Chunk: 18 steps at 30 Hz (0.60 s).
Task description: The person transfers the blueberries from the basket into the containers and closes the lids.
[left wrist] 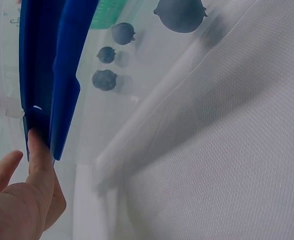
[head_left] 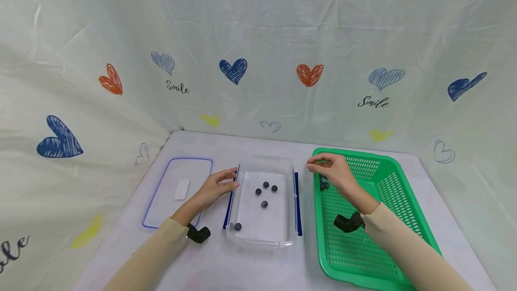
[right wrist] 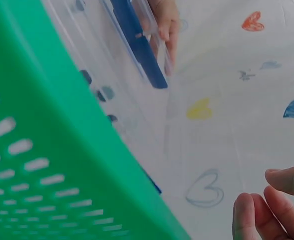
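Several dark blueberries (head_left: 264, 204) lie spread over the floor of a clear plastic box (head_left: 260, 242) with blue side latches (head_left: 298, 205); their small crowns show in the left wrist view. With its fingers extended, my left hand (head_left: 216, 188) touches the box's left side, one finger against the blue latch (left wrist: 69, 90). My right hand (head_left: 333, 172) is above the left rim of a green basket (head_left: 323, 255), thumb and fingertips near each other. No berry shows between those fingers (right wrist: 244, 215). A few dark berries (head_left: 324, 183) sit in the basket, partly hidden by this hand.
Left of the box lies a clear lid (head_left: 161, 210) with a blue edge and a white label (head_left: 182, 189). A white cloth covers the table (head_left: 278, 273). Behind hangs a pale curtain (head_left: 266, 26) printed with hearts. Each wrist carries a black camera (head_left: 349, 222).
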Motion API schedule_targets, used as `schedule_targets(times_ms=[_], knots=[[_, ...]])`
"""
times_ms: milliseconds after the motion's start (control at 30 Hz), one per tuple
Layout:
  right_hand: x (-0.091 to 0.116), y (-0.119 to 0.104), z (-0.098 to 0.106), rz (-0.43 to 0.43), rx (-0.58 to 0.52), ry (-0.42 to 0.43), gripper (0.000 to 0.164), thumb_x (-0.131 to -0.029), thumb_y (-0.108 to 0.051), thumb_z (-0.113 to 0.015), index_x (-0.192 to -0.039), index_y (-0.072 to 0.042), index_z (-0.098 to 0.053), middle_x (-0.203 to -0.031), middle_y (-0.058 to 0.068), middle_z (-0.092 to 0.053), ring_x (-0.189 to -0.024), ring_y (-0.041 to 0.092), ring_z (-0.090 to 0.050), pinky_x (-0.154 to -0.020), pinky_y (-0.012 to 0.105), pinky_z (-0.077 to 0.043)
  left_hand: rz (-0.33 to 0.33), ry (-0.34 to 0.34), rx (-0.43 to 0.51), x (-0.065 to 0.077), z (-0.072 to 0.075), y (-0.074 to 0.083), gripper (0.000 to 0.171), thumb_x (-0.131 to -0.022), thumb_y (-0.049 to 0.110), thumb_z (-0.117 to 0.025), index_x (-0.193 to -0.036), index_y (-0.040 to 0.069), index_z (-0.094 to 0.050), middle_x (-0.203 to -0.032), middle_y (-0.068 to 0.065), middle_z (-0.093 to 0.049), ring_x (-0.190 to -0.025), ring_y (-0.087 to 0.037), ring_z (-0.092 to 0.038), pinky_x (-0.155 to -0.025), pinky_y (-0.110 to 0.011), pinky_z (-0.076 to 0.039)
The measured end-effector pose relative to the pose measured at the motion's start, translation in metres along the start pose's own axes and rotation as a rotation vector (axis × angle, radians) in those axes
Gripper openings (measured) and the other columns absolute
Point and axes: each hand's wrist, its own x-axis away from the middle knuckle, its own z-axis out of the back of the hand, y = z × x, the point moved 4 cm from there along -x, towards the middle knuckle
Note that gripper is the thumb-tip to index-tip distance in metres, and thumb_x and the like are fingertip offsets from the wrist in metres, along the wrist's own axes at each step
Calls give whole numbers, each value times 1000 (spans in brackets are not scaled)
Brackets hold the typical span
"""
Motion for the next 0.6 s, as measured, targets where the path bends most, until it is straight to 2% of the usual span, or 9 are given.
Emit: schedule_targets(times_ms=[133,300,433,533,600], knots=[[3,5,13,-13,32,39,32,-91,-17,-75,-113,6,-68,-115,18,-68,-99,14,-67,-96,50,-49,-2,2,2,-1,1,0,67,-94,26,-72,-152,9,-43,-147,-22,-45,-132,-43,-46,-107,-49,-41],[5,16,25,-36,55,67,37,-93,-17,-73,-117,10,-65,-129,23,-59,-113,28,-62,-102,54,-43,-3,5,7,-2,1,0,66,-93,26,-73,-151,10,-44,-146,-22,-45,-132,-43,-46,-107,-49,-41],[4,30,33,-66,65,88,35,-95,-16,-70,-117,10,-65,-132,24,-55,-104,23,-65,-103,56,-42,2,9,6,-1,1,1,66,-93,25,-73,-151,10,-44,-146,-22,-45,-133,-43,-45,-107,-49,-41],[3,39,38,-75,80,98,32,-95,-15,-70,-115,11,-66,-128,25,-57,-90,14,-67,-101,57,-43,4,2,-2,-1,1,1,66,-94,25,-72,-151,9,-43,-146,-23,-45,-133,-44,-44,-107,-49,-41],[3,44,40,-78,86,105,31,-95,-14,-70,-113,11,-66,-128,26,-57,-89,18,-68,-100,57,-43,5,-2,-5,-1,1,1,66,-95,25,-71,-151,8,-43,-147,-24,-44,-133,-44,-44,-107,-49,-41]])
